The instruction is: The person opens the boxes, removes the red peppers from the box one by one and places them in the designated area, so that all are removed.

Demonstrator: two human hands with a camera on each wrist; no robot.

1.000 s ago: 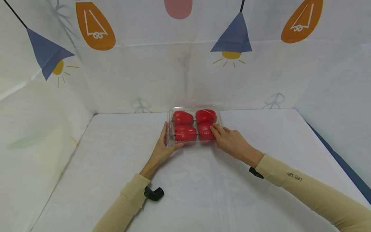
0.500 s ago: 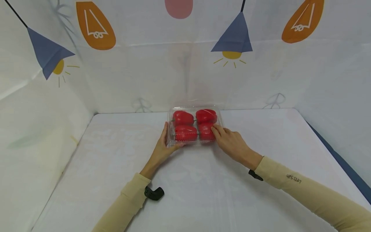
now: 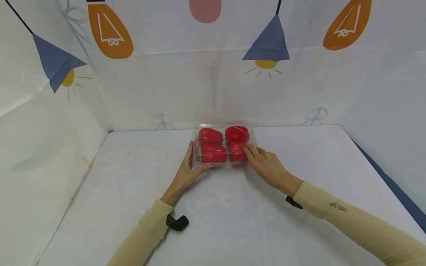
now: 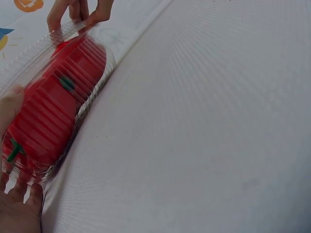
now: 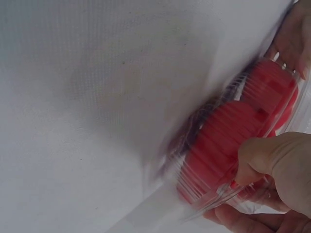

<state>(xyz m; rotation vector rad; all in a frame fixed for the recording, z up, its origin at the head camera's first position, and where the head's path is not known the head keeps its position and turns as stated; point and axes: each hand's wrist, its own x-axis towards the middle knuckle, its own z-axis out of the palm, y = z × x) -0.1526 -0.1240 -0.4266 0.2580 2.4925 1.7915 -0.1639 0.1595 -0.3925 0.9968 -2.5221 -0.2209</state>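
A clear plastic box (image 3: pixel 221 165) with several red bell peppers (image 3: pixel 213 153) stands at the table's far edge. My left hand (image 3: pixel 184 173) holds its left side, the thumb at the near edge and the fingers along the side. At the near right corner, my right hand (image 3: pixel 267 165) pinches the rim. In the left wrist view, green stems show through the ribbed wall of the box (image 4: pixel 48 111). The right wrist view shows my right hand's (image 5: pixel 277 179) thumb and fingers on the rim beside a red pepper (image 5: pixel 218 145).
The white table (image 3: pixel 219 221) has a white sheet wall (image 3: pixel 159 81) directly behind the box, printed with lamps and bulbs. Further sheets hang at left and right. A dark blue strip (image 3: pixel 389 181) runs along the table's right edge. Each wrist carries a black device (image 3: pixel 177 222).
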